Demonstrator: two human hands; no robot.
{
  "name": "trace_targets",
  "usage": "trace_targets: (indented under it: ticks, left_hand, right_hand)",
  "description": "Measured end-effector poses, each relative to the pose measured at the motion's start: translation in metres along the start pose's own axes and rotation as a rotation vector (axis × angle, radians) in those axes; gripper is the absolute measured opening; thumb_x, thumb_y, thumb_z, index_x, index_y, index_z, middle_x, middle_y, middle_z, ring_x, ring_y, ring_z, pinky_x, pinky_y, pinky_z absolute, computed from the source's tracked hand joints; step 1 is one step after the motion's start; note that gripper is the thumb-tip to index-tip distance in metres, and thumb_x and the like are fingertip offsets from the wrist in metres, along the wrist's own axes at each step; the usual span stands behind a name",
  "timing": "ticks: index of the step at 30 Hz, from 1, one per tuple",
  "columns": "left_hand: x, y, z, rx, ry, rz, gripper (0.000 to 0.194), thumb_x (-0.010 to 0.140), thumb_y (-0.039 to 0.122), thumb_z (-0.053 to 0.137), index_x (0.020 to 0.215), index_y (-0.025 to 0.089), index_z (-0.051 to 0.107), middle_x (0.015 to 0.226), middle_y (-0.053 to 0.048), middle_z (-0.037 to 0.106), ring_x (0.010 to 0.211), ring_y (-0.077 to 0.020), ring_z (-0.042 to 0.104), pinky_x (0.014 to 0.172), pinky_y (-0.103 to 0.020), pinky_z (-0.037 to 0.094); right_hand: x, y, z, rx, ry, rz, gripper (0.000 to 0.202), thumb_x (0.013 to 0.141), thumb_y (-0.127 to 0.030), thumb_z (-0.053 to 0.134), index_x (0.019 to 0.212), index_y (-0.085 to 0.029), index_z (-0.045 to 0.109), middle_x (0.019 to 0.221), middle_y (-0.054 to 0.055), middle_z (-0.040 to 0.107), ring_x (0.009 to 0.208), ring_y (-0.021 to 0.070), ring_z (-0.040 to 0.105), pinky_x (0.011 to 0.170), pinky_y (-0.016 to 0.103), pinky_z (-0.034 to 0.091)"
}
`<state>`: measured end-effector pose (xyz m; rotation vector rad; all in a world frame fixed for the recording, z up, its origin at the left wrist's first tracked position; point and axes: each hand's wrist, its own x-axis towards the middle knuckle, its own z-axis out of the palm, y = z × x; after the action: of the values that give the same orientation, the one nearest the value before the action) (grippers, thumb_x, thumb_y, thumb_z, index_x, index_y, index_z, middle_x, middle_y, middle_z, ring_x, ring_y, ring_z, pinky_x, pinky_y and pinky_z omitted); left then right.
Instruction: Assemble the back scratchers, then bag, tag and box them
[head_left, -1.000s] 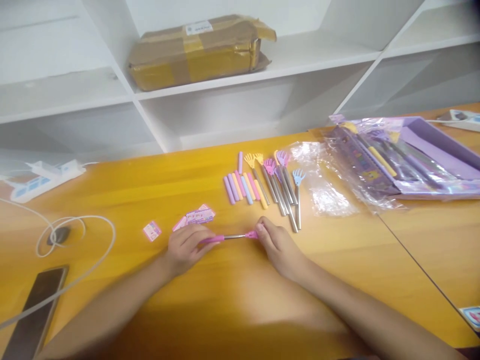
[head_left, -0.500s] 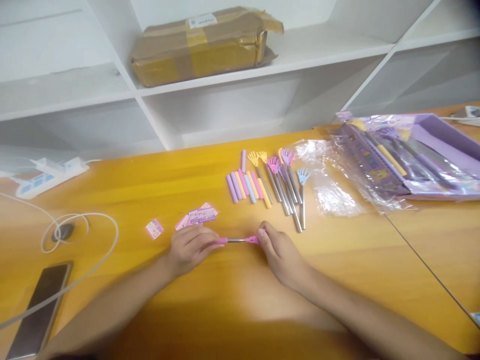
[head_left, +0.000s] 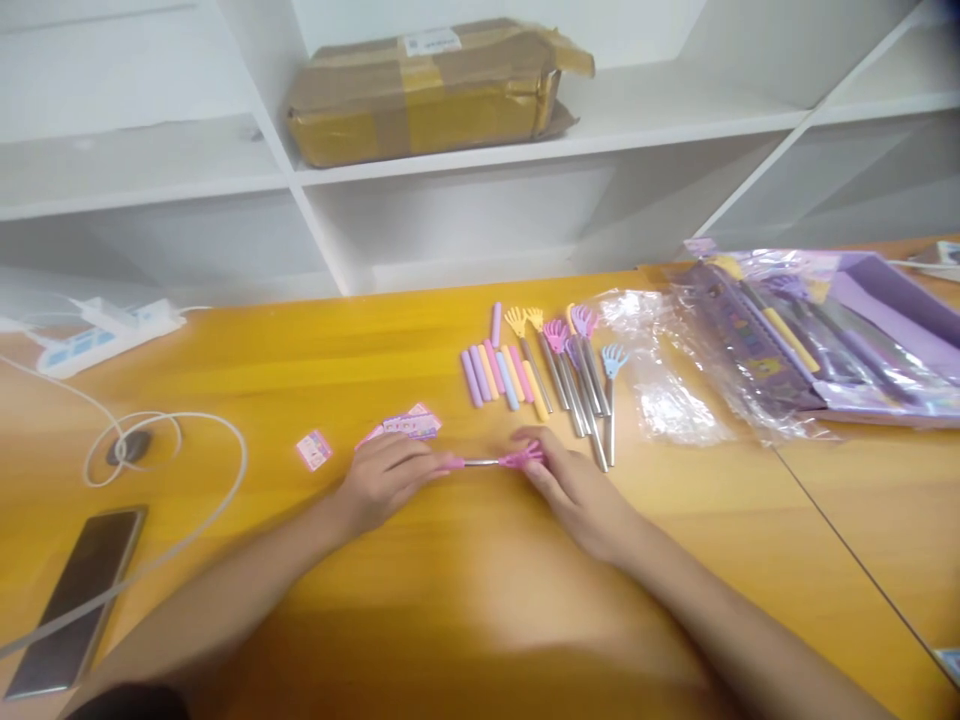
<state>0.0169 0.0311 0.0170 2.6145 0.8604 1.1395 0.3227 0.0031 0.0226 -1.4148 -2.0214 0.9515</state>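
Note:
My left hand (head_left: 390,480) is closed round the pink handle of a back scratcher (head_left: 482,462); only the handle's end shows. A short length of its metal rod runs across to the pink claw head, which my right hand (head_left: 574,490) grips with thumb and fingers. Just beyond the hands lies a row of loose coloured handle sleeves (head_left: 491,375) in purple, pink, orange, blue and yellow. Beside them several back scratchers with bare metal rods (head_left: 577,400) lie with claws pointing away. Partly behind my left hand are pink printed cards (head_left: 412,422).
A small pink card (head_left: 313,450) lies apart at left, near a phone (head_left: 75,600), a white cable (head_left: 241,455) and a power strip (head_left: 109,338). On the right are clear plastic wrappers (head_left: 667,375) and a purple box (head_left: 892,300) with packed scratchers. A taped carton (head_left: 427,105) sits on the white shelf.
My right fingers have shifted on the claw head, so more of its prongs show. The hands have moved slightly away from me with the back scratcher, and the view has turned slightly.

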Motion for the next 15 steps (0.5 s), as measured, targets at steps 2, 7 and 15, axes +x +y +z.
trace_targets:
  ticks: [2, 7, 15]
  left_hand:
    - [0.001, -0.004, -0.001, 0.048, 0.031, -0.020, 0.026, 0.097, 0.020, 0.078, 0.122, 0.027, 0.076, 0.094, 0.000, 0.082, 0.079, -0.0149, 0.074, 0.074, -0.030, 0.053]
    - [0.005, -0.002, -0.005, 0.158, 0.021, -0.035, 0.014, 0.102, 0.028, 0.072, 0.116, 0.024, 0.075, 0.094, -0.001, 0.082, 0.081, -0.0158, 0.075, 0.075, -0.031, 0.051]
    - [0.007, 0.033, 0.002, 0.553, -0.231, 0.114, 0.020, 0.108, 0.019, 0.055, 0.122, 0.017, 0.069, 0.076, -0.001, 0.064, 0.063, -0.0183, 0.059, 0.055, -0.032, 0.042]
  right_hand:
    - [0.004, 0.007, -0.007, -0.177, 0.071, -0.110, 0.053, 0.112, -0.053, 0.047, 0.152, -0.020, 0.042, 0.111, 0.012, 0.070, 0.085, 0.0239, 0.070, 0.069, 0.034, 0.053]
    - [0.010, 0.019, -0.006, -0.498, 0.189, -0.375, 0.032, 0.114, -0.037, 0.046, 0.141, -0.023, 0.057, 0.119, 0.011, 0.067, 0.091, 0.0202, 0.070, 0.063, 0.029, 0.052]
    - [0.006, 0.013, 0.009, -0.682, 0.256, -0.494, 0.027, 0.112, -0.026, 0.051, 0.131, -0.024, 0.071, 0.103, 0.009, 0.067, 0.076, 0.0151, 0.060, 0.069, 0.029, 0.049]
